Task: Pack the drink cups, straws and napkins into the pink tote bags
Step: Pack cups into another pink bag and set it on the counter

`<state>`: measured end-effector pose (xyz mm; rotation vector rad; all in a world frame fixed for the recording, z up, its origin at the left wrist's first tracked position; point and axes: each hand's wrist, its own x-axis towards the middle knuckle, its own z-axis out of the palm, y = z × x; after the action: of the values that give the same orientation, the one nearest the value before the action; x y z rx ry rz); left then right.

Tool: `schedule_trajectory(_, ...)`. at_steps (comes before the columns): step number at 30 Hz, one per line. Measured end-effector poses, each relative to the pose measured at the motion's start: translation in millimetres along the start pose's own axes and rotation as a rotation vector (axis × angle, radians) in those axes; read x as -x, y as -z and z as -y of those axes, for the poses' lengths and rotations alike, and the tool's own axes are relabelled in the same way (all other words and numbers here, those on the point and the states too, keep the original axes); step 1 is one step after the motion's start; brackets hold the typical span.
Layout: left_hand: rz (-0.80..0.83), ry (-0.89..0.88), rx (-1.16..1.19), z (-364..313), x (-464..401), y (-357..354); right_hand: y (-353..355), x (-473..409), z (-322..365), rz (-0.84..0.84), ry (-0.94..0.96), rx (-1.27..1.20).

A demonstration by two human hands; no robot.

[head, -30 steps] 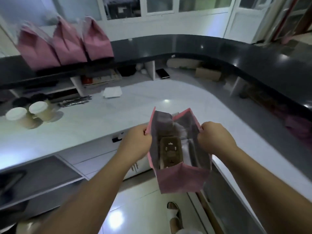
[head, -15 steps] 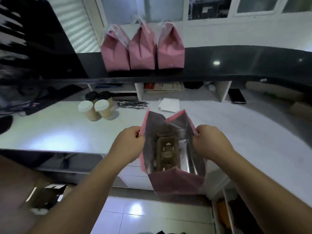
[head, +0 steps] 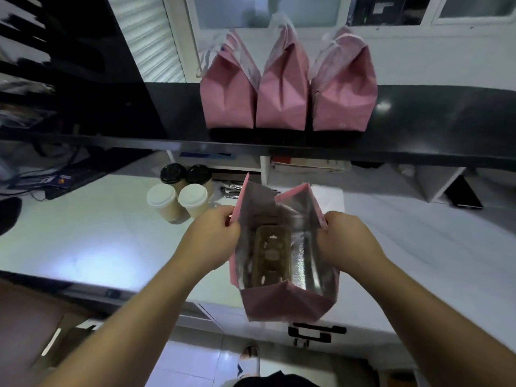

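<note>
I hold an open pink tote bag [head: 287, 303] with a silver lining above the front edge of the white counter [head: 92, 241]. My left hand [head: 212, 238] grips its left rim and my right hand [head: 346, 241] grips its right rim. A brown cardboard cup carrier [head: 270, 255] lies in the bag's bottom. Two white-lidded paper cups [head: 178, 202] and two black-lidded cups [head: 185, 174] stand on the counter to the left of the bag. Dark wrapped straws [head: 230, 189] lie just behind the bag. White napkins [head: 332, 194] peek out behind its right side.
Three closed pink tote bags [head: 284, 90] stand in a row on the raised black ledge [head: 435, 118] at the back. A phone [head: 463, 195] lies in a cubby at the right. Cables and dark gear [head: 42, 180] fill the left end. A drawer handle [head: 317, 332] sits below the counter.
My view has swung left along the counter, bringing the cups and the three packed bags to the middle. Both hands keep the same grip on the open bag, now over the counter's front edge.
</note>
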<state>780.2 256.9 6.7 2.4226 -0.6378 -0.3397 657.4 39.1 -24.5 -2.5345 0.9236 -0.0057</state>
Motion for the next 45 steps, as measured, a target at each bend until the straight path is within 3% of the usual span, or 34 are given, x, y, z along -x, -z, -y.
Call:
schedule_trajectory(9, 0.106, -0.095, -0.037, 57, -86, 28, -35, -51, 62, -0.001, -0.102, 0.029)
schedule_trajectory(19, 0.178, -0.168, 0.147, 82, -98, 28, -40, -59, 67, 0.012, -0.126, 0.050)
schedule_trajectory(24, -0.071, -0.163, 0.192, 104, -135, 34, -38, -64, 64, 0.013, -0.097, 0.034)
schedule_trajectory(26, -0.119, -0.114, 0.072, 128, -164, 36, -37, -66, 63, 0.006, -0.096, 0.025)
schedule_trajectory(29, -0.019, -0.020, -0.280, 163, -203, 26, -38, -67, 64, 0.013, -0.102, 0.052)
schedule_trajectory(33, 0.096, 0.013, -0.490, 183, -225, 6, -39, -68, 63, 0.002, -0.098, 0.043)
schedule_trajectory(42, 0.097, 0.041, -0.583, 179, -223, 4, -38, -67, 65, 0.003, -0.083, 0.030)
schedule_trajectory(45, 0.068, 0.055, -0.407, 149, -202, 25, -38, -66, 65, -0.007, -0.078, 0.026)
